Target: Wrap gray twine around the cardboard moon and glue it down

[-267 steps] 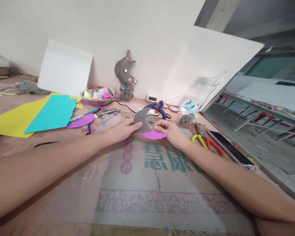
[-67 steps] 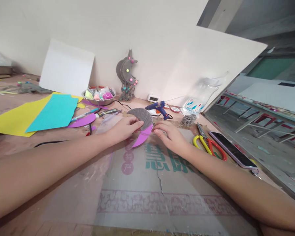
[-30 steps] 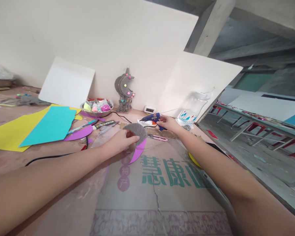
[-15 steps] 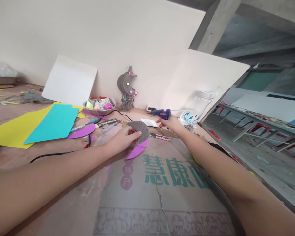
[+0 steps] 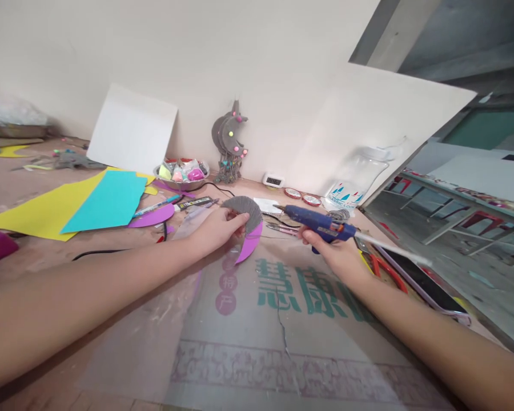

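Between the thumb and fingers of my left hand [image 5: 223, 229] is a crescent [image 5: 251, 214], its upper part covered in grey cord and its lower tip bare purple. My right hand [image 5: 340, 257] grips a blue glue gun [image 5: 321, 221] by its handle. The gun's nozzle points left, toward the crescent but apart from it, and a white glue stick [image 5: 389, 246] sticks out of its back. Under both hands lies a clear printed plastic sheet [image 5: 240, 371]. A pink craft knife [image 5: 282, 229] rests just beyond the hands.
A grey moon ornament [image 5: 230, 140] with coloured beads stands against the wall. Left are a bowl [image 5: 184, 184] of clay packets, turquoise sheet [image 5: 107, 202] and yellow sheet [image 5: 38, 214]. Right are a plastic jar [image 5: 353, 180], red-handled tool [image 5: 388, 273] and phone [image 5: 424, 282]. A small clock [image 5: 273, 180] stands behind.
My right hand has brought the glue gun nearer and lower, clear of the back of the table. My left hand still holds the crescent in about the same place. The view has shifted slightly.
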### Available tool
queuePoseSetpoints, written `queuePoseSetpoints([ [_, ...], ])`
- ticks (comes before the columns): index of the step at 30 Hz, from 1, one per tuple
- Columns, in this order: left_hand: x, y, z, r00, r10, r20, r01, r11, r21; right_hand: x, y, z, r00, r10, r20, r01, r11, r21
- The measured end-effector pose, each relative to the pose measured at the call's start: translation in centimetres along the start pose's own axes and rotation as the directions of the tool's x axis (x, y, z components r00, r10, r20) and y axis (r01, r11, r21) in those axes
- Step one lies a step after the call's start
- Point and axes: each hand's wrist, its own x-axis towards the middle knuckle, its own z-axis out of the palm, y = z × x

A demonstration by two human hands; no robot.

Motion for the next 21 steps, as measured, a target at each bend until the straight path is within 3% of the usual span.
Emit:
queuePoseSetpoints([
  [3,0.0,0.1,0.0,0.999,0.036,-0.011,-0.036,0.998,0.058,-0.7,0.6,0.7,0.996,0.075,0.05,-0.075,0.997,0.0],
  [10,-0.2,0.4,0.1,0.998,0.069,-0.004,-0.067,0.987,0.144,-1.3,-1.3,1.2,0.973,-0.054,0.224,0.026,0.992,0.126],
  [21,0.0,0.1,0.0,0.994,0.111,-0.003,-0.109,0.98,0.167,-1.4,-0.8,1.6,0.944,-0.181,0.274,0.183,0.983,0.021],
])
